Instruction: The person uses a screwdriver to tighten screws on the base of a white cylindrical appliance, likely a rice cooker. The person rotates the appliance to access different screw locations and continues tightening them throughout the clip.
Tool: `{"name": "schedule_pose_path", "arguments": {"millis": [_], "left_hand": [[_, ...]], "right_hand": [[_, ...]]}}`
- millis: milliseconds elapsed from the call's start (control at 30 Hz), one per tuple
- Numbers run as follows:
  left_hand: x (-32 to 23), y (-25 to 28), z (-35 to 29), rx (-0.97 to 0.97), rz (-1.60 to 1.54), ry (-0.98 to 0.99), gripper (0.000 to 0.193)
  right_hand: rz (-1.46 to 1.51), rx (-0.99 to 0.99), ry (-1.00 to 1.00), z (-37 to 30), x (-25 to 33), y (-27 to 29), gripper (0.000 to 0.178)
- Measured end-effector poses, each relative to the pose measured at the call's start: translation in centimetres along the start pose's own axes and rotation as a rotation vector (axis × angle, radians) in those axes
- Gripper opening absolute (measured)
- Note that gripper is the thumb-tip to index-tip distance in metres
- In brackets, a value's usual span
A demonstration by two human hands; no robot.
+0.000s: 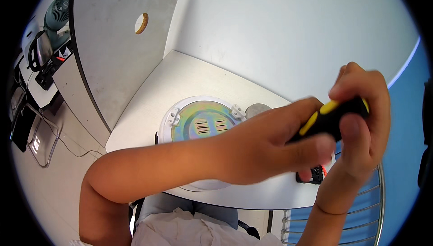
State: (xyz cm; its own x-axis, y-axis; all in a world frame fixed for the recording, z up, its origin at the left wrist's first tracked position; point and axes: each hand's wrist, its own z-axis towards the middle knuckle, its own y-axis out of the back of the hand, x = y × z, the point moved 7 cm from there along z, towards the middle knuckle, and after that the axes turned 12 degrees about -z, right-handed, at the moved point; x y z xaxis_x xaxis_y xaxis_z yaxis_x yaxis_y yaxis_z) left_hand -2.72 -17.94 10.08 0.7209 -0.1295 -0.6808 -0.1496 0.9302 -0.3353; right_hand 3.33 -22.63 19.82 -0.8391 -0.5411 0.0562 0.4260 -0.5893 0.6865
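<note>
Raised above the right side of the table is a chunky black tool handle with yellow stripes (333, 119); its working end is hidden, so I cannot make out what kind of tool it is. My left hand (270, 142) reaches across from the left and closes round the handle's lower end. At the upper end, my right hand (367, 106) grips it between curled fingers and thumb. Partly behind my left forearm, a round white fixture (166, 126) lies on the table. Its shiny, rainbow-tinted metal plate (187, 119) has several slots and white brackets at the sides.
A grey round object (258, 109) sits behind my left hand. Close to the table's right edge lies a black case with small parts (311, 174). Grey and white panels (117, 56) border the white table (180, 72). Metal rails (381, 201) stand at lower right.
</note>
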Motion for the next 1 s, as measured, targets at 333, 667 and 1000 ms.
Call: {"name": "schedule_pose_path", "arguments": {"millis": [333, 667, 1000], "left_hand": [[-0.1, -0.4, -0.9, -0.166, 0.123, -0.158, 0.05], [1.0, -1.1, -0.3, 0.307, -0.235, 0.257, 0.057], [0.2, -0.3, -1.4, -0.248, 0.326, 0.031, 0.048]], "right_hand": [[-0.358, -0.13, -0.071, -0.2, 2.3, 0.9, 0.045], [0.332, 0.043, 0.267, 0.9, -0.6, -1.0, 0.05], [-0.145, -0.04, -0.079, 0.3, 1.5, 0.2, 0.027]]}}
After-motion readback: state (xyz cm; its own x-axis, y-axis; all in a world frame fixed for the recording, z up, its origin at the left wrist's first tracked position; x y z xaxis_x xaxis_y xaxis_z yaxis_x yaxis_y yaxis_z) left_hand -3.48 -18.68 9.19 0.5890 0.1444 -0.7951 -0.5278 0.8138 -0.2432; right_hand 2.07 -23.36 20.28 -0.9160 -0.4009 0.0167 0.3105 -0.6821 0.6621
